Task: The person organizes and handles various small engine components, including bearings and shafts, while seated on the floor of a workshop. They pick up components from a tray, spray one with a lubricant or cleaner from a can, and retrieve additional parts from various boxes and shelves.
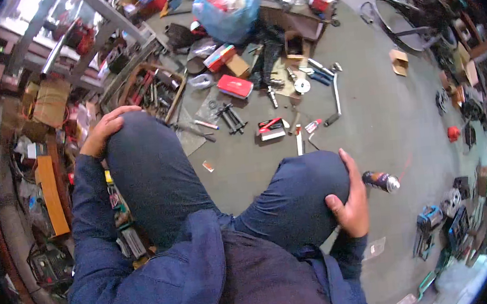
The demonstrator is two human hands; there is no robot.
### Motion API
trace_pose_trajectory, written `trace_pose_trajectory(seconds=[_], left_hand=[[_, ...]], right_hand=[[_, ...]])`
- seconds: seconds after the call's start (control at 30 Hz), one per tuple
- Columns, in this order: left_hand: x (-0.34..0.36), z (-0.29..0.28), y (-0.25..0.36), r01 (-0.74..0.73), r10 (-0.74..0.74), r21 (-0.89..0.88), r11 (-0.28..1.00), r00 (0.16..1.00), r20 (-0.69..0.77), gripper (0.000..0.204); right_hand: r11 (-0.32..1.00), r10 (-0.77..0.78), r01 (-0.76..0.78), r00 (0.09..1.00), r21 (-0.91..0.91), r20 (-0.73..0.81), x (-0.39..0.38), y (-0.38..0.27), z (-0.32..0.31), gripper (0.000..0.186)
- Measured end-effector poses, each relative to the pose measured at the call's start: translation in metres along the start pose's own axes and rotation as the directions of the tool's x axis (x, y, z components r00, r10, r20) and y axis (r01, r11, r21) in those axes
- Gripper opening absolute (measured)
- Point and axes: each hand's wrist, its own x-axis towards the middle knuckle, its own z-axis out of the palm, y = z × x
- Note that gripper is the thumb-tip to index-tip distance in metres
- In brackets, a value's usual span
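Observation:
My left hand (108,130) rests on my left knee, its fingers lying over the top of it. My right hand (352,205) lies against the outer side of my right knee, thumb apart from the fingers. Neither hand holds anything. Just right of my right hand a spray can (381,181) lies on its side on the floor. Ahead of my knees are a black metal tool with parallel bars (231,118), a small box with a red item on it (272,129), a red-and-white tube (314,126) and a long bent-handled wrench (337,93).
Beyond lie a red box (235,86), blue-handled pliers (320,76) and a stuffed blue plastic bag (226,13). A tray of hand tools (181,97) stands ahead of my left knee. Small cardboard (399,62) and machine parts (430,229) lie on the right.

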Motion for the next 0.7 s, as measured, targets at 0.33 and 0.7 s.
trace_pose_trajectory(seconds=[0.33,0.7], left_hand=[[-0.03,-0.023,-0.128,0.341,-0.346,-0.474,0.812,0.935,0.08,0.059],[0.053,0.008,-0.377,0.595,-0.606,0.122,0.794,0.792,0.076,0.051]], right_hand=[[0.986,0.146,-0.045,0.685,-0.158,0.714,0.105,0.003,0.005,0.075],[0.927,0.18,-0.35,0.727,0.133,0.662,0.106,-0.026,0.016,0.037]])
